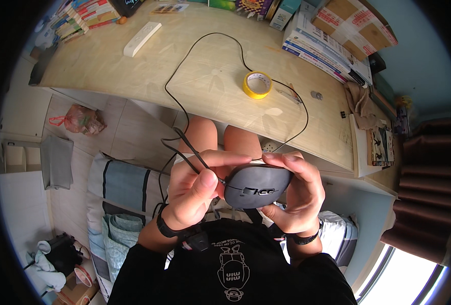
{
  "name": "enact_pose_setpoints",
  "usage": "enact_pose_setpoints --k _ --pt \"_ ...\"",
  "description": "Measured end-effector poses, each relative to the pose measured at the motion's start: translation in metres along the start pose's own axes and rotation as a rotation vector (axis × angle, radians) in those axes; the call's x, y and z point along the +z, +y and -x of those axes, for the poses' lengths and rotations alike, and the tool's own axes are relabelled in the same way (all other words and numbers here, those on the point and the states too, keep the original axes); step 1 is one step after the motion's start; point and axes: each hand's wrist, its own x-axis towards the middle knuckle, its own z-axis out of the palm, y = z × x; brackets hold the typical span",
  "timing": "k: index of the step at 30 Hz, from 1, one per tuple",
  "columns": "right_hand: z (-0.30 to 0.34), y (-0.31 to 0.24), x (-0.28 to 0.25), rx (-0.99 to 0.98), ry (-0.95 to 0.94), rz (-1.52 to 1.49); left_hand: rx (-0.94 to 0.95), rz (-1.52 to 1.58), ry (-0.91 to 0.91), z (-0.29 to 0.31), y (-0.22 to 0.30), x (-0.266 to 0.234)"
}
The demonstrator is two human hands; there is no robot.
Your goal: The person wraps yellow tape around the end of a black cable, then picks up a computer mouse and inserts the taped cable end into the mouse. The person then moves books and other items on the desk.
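Observation:
In front of my chest I hold a dark grey wired computer mouse (258, 182), its rounded shell tilted up toward me. My right hand (302, 195) curls round its right end, thumb beneath and fingers on the far edge. At the left end my left hand (190, 195) has its index finger along the far edge, with the black cable (199, 161) passing between thumb and index finger. The cable loops over the left hand and out across the desk. The mouse hides some of my fingertips.
On the wooden desk (118, 71), a yellow tape roll (249, 91) sits by the cable. A white power strip (143, 39) lies far left. Stacked books (312, 53) and a cardboard box (355, 25) stand far right. A red plastic bag (84, 121) is on the floor, left.

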Motion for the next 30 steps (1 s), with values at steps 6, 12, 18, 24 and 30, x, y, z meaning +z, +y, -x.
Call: enact_pose_setpoints --k 6,12,18,24,30 --pt "0.002 -0.001 -0.001 0.009 0.020 0.037 -0.021 0.005 0.043 0.001 -0.005 0.000" --pt "0.004 -0.003 -0.003 0.047 0.021 0.055 -0.015 0.050 0.080 -0.002 -0.014 -0.002" --pt "0.004 -0.002 -0.002 0.055 0.018 0.064 -0.001 0.057 0.094 -0.003 -0.017 -0.002" --pt "0.008 0.000 -0.002 0.195 0.040 -0.109 0.081 0.074 0.028 -0.008 -0.023 0.001" --pt "0.012 0.003 -0.001 0.326 0.039 -0.198 -0.083 0.049 0.028 -0.010 -0.021 0.002"
